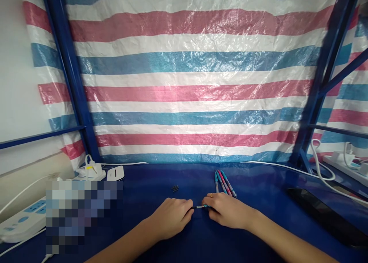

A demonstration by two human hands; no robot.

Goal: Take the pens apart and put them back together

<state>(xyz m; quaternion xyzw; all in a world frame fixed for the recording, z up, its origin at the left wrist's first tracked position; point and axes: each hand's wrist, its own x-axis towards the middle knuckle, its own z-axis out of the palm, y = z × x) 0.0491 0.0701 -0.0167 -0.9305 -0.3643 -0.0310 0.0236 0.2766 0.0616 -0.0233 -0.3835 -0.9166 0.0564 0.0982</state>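
My left hand (174, 218) is closed, its thumb and fingers pinching the dark end of a thin pen part (197, 207). Opposite it, my right hand (230, 211), with a ring on one finger, is closed around the other end, where a bit of teal shows at the fingertips. The slim dark-and-pale piece spans the small gap between both hands, low over the blue table; most of it is hidden in the fingers. Several teal and pink pens (225, 182) lie side by side just beyond my right hand. A little heap of tiny dark pieces (175, 188) sits beyond my left hand.
The blue tabletop (184, 175) ends at a striped plastic sheet (195, 98) between blue metal posts. At left are power strips (25, 219), a white box-like device (115, 173) and a blurred patch. A black phone-like slab (327, 215) and white cable (319, 167) lie right.
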